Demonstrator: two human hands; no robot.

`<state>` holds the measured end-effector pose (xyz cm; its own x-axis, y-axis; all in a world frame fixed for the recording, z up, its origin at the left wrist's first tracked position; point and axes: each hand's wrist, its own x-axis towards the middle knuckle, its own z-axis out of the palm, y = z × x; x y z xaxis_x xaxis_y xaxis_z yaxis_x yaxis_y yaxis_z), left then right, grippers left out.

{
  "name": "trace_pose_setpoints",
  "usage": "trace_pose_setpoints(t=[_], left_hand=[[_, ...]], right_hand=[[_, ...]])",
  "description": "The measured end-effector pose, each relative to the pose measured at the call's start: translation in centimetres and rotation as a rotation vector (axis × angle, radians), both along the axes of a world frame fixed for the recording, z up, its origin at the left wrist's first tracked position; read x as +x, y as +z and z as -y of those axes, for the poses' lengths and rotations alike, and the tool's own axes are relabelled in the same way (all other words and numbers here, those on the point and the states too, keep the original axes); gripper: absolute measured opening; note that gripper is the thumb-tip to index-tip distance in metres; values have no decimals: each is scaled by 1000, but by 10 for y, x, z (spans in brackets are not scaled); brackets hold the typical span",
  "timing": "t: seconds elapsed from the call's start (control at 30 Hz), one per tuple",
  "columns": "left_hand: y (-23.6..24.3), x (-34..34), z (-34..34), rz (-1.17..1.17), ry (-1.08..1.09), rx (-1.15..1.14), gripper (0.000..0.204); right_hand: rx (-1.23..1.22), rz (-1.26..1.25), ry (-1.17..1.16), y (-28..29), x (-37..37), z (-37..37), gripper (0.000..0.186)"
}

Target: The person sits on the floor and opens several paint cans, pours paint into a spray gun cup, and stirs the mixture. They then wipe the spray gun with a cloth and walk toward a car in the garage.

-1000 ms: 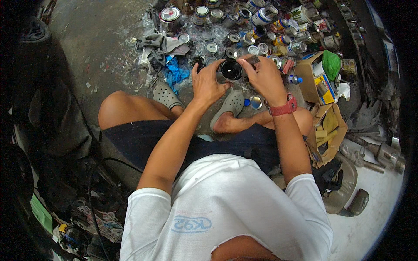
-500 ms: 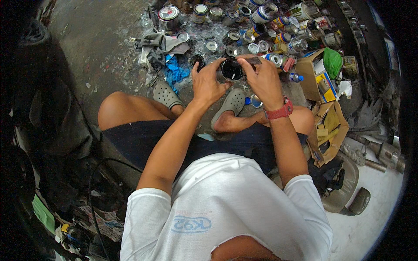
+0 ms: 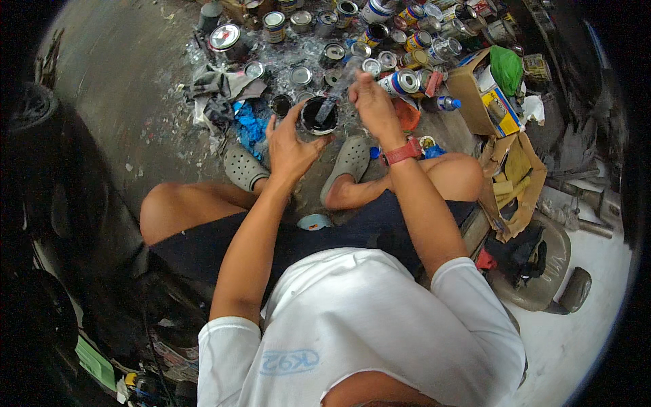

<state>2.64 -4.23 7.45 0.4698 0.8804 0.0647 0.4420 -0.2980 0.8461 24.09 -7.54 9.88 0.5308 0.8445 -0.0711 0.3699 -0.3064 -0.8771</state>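
Observation:
My left hand [image 3: 290, 146] is closed round an open can of glossy black paint [image 3: 314, 115], thumb and fingers on opposite sides. My right hand [image 3: 374, 108] grips a flat, greyish strip [image 3: 329, 105] that slants down into the black paint; its upper part is blurred. A small dark-filled can [image 3: 281, 104] stands just left of the held can. Beyond my left hand lie a crumpled blue sheet [image 3: 249, 129] and grey rags [image 3: 220, 91].
Many paint cans [image 3: 415, 41] crowd the stained floor ahead. At the right are a cardboard box [image 3: 468, 95] with a green bag [image 3: 505, 68], another torn box [image 3: 525, 197], a bottle [image 3: 441, 103] and a seat [image 3: 556, 251]. My feet in grey clogs [image 3: 347, 163] frame the work spot.
My right hand has risen and pulled back from the can, with the strip now angled into the paint. My left hand and the can sit further left in the picture; the view has shifted.

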Motion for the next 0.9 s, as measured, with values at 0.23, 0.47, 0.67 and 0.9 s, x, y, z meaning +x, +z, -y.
trace_pose_setpoints(t=[0.23,0.47,0.67,0.9], left_hand=[[-9,10,-11,-28,149,-125,85],[-22,26,-24,-9,139,-167,82],[-17,43,-27,-26,132,-146,84],[-17,52,-27,-32,169,-148,83]], right_hand=[[-18,58,-997,-120,116,17,114],[-68,-65,-778,-185,175,27,119],[79,104,-775,-151,170,19,108],[292,191,-382,-32,123,6,90]])
